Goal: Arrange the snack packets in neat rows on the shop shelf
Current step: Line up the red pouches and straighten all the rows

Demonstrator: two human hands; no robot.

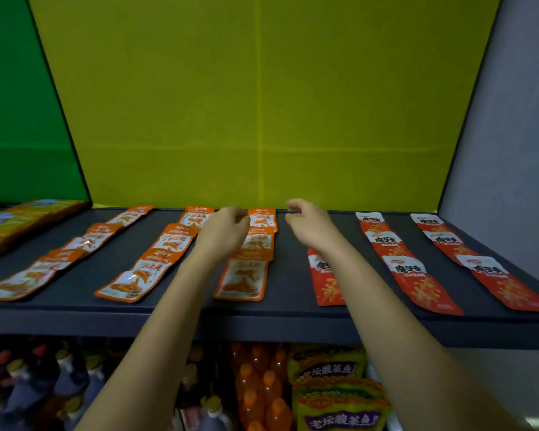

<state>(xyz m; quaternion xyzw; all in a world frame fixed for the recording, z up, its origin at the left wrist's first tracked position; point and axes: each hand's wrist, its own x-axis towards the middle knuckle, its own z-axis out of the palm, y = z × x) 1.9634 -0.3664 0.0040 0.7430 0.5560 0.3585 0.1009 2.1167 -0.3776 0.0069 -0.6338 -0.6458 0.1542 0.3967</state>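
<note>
Shelf (287,318) of dark grey board, seen from above and in front, with a yellow-green back panel. At far left lie flat yellow packs (28,219). Next come three columns of orange snack packets running front to back, overlapping like tiles: the first orange column (84,244), the second orange column (156,259) and the third orange column (246,275). The left hand (224,233) reaches over the rear of that third column, fingers curled just beside its rearmost packet (262,217); blur hides whether they pinch it. The right hand (308,227) hovers near the back edge, apart from the left hand, with fingers curled and thumb drawn in; whether it holds anything cannot be told. Below its forearm, toward the front lip, lies a single red packet (325,279), long axis front to back, so it sits nearer the person than the fingers do. The right hand is the closer one to it. Further right run two columns of red packets, the inner red column (399,262) and the outer red column (467,256). The lone red packet's column looks like the one left to build. Below the shelf stand orange drink bottles (255,393) and yellow-and-purple bags (336,396).
</note>
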